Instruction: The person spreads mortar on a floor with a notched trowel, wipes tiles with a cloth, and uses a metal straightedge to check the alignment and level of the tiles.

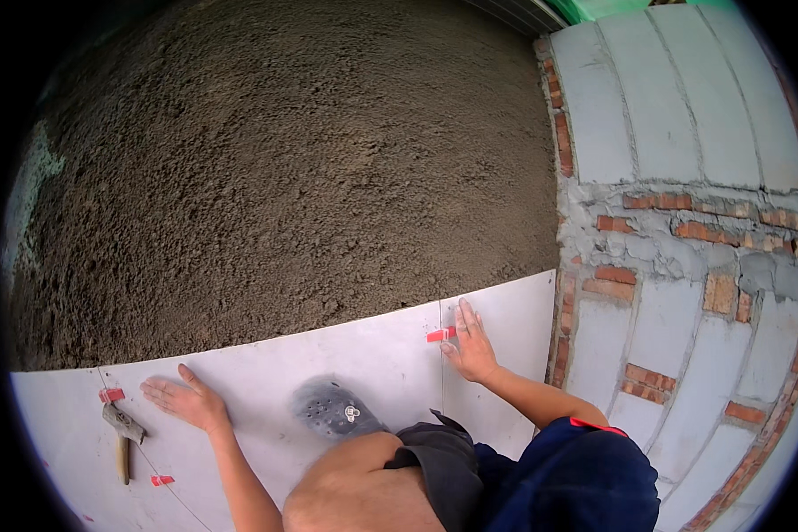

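Large pale floor tiles (pixel 275 359) lie in a row beneath me, meeting at thin joints. My left hand (pixel 189 399) rests flat on a tile at the left, fingers stretched and thumb apart. To its left is a hammer (pixel 122 439) with a worn grey head and a wooden handle. A red tile-levelling wedge (pixel 112 395) sits at the joint just above the hammer's head. My right hand (pixel 473 346) lies open on the right tile, beside another red wedge (pixel 440 335) in a white clip at that joint. Neither hand grips anything.
Rough brown mortar (pixel 328 177) spreads beyond the tiles' far edge. A wall of grey blocks (pixel 594 363) and red bricks rises along the right. One more red wedge (pixel 162 481) marks the lower left joint. My grey perforated clog (pixel 332 410) stands on the tiles.
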### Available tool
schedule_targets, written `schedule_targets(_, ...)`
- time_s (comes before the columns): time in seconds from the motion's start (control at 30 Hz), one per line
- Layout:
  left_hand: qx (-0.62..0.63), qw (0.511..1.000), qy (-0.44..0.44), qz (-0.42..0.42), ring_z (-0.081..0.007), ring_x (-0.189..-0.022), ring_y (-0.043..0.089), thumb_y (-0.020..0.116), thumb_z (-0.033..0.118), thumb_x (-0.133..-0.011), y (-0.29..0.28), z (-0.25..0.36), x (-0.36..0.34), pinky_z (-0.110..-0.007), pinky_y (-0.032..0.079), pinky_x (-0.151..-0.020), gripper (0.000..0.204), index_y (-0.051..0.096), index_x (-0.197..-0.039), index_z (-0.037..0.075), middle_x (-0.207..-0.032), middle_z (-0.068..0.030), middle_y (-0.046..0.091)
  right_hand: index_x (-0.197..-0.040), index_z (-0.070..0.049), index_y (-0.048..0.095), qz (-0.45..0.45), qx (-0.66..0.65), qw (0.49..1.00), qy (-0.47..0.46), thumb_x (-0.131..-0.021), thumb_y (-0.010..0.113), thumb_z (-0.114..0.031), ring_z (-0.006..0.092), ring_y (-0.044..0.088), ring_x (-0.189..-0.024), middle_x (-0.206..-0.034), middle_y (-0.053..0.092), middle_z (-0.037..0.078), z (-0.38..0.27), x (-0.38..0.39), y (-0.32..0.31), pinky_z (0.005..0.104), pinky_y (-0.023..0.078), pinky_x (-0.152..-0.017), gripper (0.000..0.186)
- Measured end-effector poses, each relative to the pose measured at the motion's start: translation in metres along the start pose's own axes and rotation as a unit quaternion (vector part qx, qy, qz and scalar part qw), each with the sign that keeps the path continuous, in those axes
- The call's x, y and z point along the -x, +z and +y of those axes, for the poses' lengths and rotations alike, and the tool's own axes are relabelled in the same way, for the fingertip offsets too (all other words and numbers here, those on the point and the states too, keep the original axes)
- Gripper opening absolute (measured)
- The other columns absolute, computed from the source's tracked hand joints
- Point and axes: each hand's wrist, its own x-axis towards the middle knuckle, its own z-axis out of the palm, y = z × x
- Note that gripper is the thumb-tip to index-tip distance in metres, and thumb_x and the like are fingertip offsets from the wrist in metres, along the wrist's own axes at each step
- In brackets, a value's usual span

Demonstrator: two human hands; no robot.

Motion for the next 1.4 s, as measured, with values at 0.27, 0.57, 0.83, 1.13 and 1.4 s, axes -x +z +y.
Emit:
schedule_targets(0.27,-0.005,1.0,0.013,0.006,-0.0392,-0.145,0.01,0.026,0.06,-0.098,0.005,-0.012,0.001,-0.047,0.01,-0.118,0.086,0.016,-0.147,-0.009,-0.156,-0.0267,0.013,-0.145,0.009,0.023,0.204,-0.09,0.926,0.304,-0.096,0.045,-0.046,0.0405,0.017,-0.143,-0.154,0.016,0.029,0.109,0.01,0.051,0.0479,0.015,-0.117,0.077)
schedule_targets(0.57,-0.013,0.999,0.049,-0.001,-0.0401,-0.145,0.009,0.027,0.06,-0.098,0.005,-0.006,-0.002,-0.047,0.008,-0.118,0.087,0.013,-0.147,-0.01,-0.155,-0.0285,0.01,-0.149,0.005,0.015,0.265,-0.104,0.842,0.459,-0.096,0.034,-0.058,0.0371,0.01,-0.146,-0.157,0.011,0.024,0.182,-0.08,0.041,0.0471,0.008,-0.118,0.084)
schedule_targets(0.83,-0.008,0.998,0.062,-0.002,-0.0393,-0.145,0.01,0.029,0.055,-0.1,-0.002,0.0,-0.004,-0.046,0.009,-0.118,0.082,0.018,-0.146,-0.012,-0.155,-0.0279,0.013,-0.15,0.004,0.01,0.254,-0.049,0.928,0.27,-0.097,0.041,-0.049,0.0393,0.008,-0.146,-0.157,0.006,0.025,0.118,-0.076,0.025,0.0512,0.007,-0.117,0.081)
schedule_targets(1.13,0.001,0.998,0.056,-0.017,-0.038,-0.146,0.008,0.031,0.053,-0.1,-0.004,-0.002,-0.001,-0.045,0.007,-0.119,0.079,0.015,-0.147,-0.009,-0.156,-0.0248,0.011,-0.152,-0.004,0.014,0.234,-0.015,0.967,-0.103,-0.093,0.039,-0.062,0.0363,0.01,-0.146,-0.159,0.011,0.018,-0.009,-0.184,-0.016,0.0498,0.008,-0.118,0.086)
schedule_targets(1.4,0.012,0.998,0.052,-0.023,-0.0364,-0.146,0.009,0.033,0.053,-0.099,-0.009,0.004,0.0,-0.044,0.008,-0.119,0.079,0.015,-0.149,-0.006,-0.157,-0.0231,0.012,-0.151,-0.008,0.021,0.201,0.019,0.951,-0.232,-0.096,0.037,-0.059,0.0283,0.012,-0.147,-0.158,0.017,0.012,-0.081,-0.331,-0.1,0.0415,0.01,-0.121,0.077)
